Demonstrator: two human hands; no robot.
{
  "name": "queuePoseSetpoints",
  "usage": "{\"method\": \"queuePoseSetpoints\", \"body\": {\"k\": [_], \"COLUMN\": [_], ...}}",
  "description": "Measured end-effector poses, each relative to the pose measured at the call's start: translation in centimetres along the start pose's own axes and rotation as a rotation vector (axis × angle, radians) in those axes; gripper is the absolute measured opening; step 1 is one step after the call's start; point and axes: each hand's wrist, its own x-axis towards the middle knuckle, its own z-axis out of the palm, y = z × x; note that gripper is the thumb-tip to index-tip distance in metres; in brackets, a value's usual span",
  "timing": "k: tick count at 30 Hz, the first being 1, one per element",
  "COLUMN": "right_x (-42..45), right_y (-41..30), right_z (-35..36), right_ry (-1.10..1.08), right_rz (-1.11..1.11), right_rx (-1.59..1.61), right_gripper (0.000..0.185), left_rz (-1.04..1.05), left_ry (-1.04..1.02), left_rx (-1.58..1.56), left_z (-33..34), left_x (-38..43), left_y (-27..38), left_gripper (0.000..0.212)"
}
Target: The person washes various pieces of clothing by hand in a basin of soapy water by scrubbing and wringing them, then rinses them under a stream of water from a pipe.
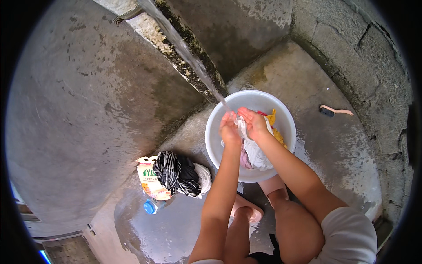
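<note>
A stream of water (193,61) pours from a pipe at the top into a round white plastic basin (212,145). My left hand (230,129) is at the end of the stream, palm up with fingers slightly curled, and holds nothing. Close beside it, my right hand (254,122) is also palm up over the basin, fingers extended. Under and between the hands lie a wet white cloth (258,154), a pink cloth (244,157) and a yellow cloth (278,136). Whether the hands touch the white cloth is unclear.
On the wet concrete floor at left lie dark striped and white garments (179,173), a printed plastic bag (150,178) and a container with a blue lid (149,207). A scrubbing brush (334,111) lies at right. Concrete walls (99,99) enclose the corner.
</note>
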Motion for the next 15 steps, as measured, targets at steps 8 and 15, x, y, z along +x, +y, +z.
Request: {"method": "queuePoseSetpoints", "body": {"k": [8, 15], "right_x": [-1.5, -1.6], "right_y": [0.7, 2.2], "right_z": [0.5, 0.6], "right_ry": [-0.098, -0.197], "right_rz": [0.039, 0.013], "right_rx": [-0.120, 0.114], "right_gripper": [0.032, 0.053], "left_rz": [0.214, -0.026], "left_ry": [-0.188, 0.058], "left_rx": [0.585, -0.113], "left_z": [0.3, -0.3], "left_x": [-2.2, -2.0], "left_y": [0.7, 0.3], "left_gripper": [0.025, 0.026]}}
